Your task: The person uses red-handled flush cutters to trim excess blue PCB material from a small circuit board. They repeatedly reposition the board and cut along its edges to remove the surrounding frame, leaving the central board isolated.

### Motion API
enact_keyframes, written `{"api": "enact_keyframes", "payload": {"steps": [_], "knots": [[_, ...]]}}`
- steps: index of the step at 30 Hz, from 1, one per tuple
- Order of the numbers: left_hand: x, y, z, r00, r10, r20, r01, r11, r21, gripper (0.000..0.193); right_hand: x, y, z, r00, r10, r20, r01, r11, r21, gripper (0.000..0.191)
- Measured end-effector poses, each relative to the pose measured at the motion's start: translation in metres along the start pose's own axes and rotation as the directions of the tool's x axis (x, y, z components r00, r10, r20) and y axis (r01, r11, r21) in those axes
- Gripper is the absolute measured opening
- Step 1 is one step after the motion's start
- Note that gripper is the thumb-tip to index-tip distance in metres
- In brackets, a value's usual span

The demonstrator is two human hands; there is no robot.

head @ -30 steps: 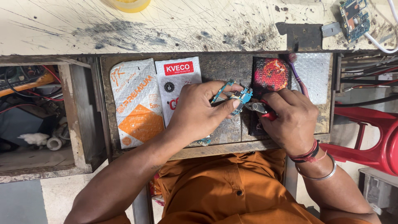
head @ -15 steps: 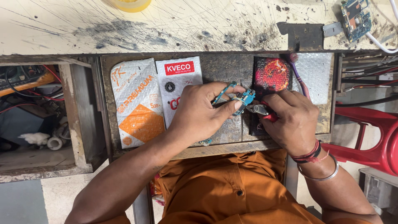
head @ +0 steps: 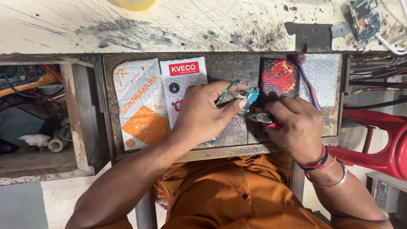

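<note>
Almost nothing has moved. I see my left hand (head: 203, 112) still pinching the small blue board (head: 241, 96) at frame center, and my right hand (head: 296, 127) squeezing red pliers (head: 266, 119) beside it.

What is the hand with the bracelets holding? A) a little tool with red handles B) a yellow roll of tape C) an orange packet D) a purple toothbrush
A: the right hand grips a small tool with red handles, its metal tip pointed at the little blue-green circuit board that the left hand holds.
</note>
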State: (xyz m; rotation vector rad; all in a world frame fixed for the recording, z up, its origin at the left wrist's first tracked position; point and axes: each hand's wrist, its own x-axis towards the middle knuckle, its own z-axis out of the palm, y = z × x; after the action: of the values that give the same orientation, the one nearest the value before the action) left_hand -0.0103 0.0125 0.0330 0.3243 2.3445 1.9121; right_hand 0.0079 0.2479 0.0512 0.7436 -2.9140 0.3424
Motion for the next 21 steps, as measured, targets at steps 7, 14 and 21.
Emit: {"api": "enact_keyframes", "payload": {"steps": [7,14,21], "knots": [[0.0001,-0.0007,0.0011,0.999,-0.034,0.014,0.034,0.999,-0.021,0.026,-0.0014,-0.0015,-0.0006,1.000,-0.013,-0.003,0.013,0.999,0.029,0.028],[-0.0001,0.0015,0.0018,0.998,-0.062,0.033,0.063,0.997,-0.041,0.026,-0.0028,-0.0016,-0.0019,1.000,-0.017,0.014,0.016,0.999,0.047,0.031],[-0.0007,0.0033,0.0012,0.998,-0.060,0.037,0.062,0.997,-0.037,0.025,-0.0053,-0.0005,0.0001,0.999,-0.038,0.002,0.038,0.997,0.066,0.032]]}}
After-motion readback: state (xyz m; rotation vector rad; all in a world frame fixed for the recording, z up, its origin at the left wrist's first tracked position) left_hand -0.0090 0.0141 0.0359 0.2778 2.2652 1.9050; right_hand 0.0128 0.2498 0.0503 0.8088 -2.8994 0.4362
